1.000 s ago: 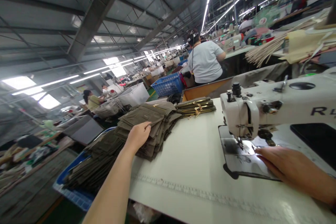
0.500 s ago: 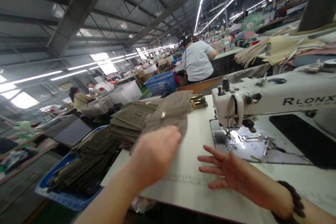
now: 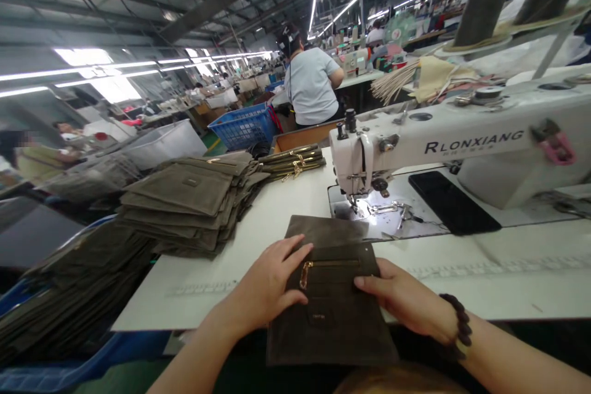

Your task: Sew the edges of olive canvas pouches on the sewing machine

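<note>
A dark olive fabric panel (image 3: 339, 308) with a gold zipper (image 3: 330, 263) and a small label lies before me, partly over the table's front edge. My left hand (image 3: 277, 280) rests on its left side with the fingers spread. On the opposite edge, my right hand (image 3: 392, 289) grips the panel, thumb on top and the other fingers hidden beneath. Just beyond the panel stands the white sewing machine (image 3: 415, 141), its needle area lit. To the left is a stack of similar olive panels (image 3: 184, 197).
Rolled olive pieces with gold zippers (image 3: 295, 163) lie behind the stack. A black phone (image 3: 452, 203) rests by the machine. Dark fabric fills a blue basket (image 3: 78, 375) at lower left. A person in a light shirt (image 3: 311, 86) sits ahead, near another blue basket (image 3: 242, 126).
My left hand has brought the panel from the stack to the table's front edge. My right hand, spread and bare before, now grips its right side. The view has turned right.
</note>
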### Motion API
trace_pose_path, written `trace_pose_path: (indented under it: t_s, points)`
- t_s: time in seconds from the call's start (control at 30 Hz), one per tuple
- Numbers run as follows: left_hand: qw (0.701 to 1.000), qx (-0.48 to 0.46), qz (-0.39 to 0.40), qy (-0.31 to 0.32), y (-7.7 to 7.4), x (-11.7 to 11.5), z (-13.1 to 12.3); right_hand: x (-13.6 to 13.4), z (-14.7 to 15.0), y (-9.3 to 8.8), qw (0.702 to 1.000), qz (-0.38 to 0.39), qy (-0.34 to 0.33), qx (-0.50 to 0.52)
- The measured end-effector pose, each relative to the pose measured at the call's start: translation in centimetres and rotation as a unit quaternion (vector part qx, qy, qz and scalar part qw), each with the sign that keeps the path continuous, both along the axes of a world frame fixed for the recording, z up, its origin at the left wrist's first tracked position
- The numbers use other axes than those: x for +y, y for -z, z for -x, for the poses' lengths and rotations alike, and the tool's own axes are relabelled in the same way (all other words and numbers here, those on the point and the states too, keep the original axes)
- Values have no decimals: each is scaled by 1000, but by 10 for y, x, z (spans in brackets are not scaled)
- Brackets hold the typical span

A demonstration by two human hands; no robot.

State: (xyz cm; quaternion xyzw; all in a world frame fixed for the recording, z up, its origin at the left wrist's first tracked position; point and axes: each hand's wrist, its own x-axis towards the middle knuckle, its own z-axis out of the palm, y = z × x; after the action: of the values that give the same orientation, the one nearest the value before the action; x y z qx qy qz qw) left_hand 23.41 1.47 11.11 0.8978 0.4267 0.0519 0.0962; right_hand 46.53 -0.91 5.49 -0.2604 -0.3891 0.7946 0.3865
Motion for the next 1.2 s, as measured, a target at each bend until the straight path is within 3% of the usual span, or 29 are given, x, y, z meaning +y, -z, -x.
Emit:
trace_pose_path:
  t_s: [0.13, 0.23, 0.33, 0.43, 0.5, 0.63, 0.73, 0.87, 1.07, 1.2]
  points:
    - [1000, 1, 5, 13, -2, -1, -5, -2, -10, -15, 995, -84, -2, -50]
    - [1000, 8, -15, 10, -30, -17, -8, -10, -20, -42, 976, -175, -23, -126]
    - [999, -7, 33, -5, -65, -31, -8, -17, -28, -67, 921, -299, 39, -247]
    - [990, -17, 140, -29, -81, -30, -8, -17, -31, -76, 869, -352, 99, -334]
    - [977, -38, 206, -31, -77, -21, -8, -14, -31, -74, 871, -354, 69, -332]
    - [941, -91, 324, -24, -49, -2, -9, -7, -30, -62, 910, -327, -25, -254]
    - [904, -101, 415, -11, -34, 8, -10, -4, -28, -53, 919, -287, -4, -272]
    - [914, -133, 382, 31, -32, 18, -20, 0, -24, -45, 900, -283, 38, -330]
    - [912, -222, 344, 3, -33, 22, -63, 4, -16, -47, 891, -310, 35, -330]
    - [875, -296, 379, -54, -29, 24, -69, 2, -25, -51, 891, -284, -21, -354]
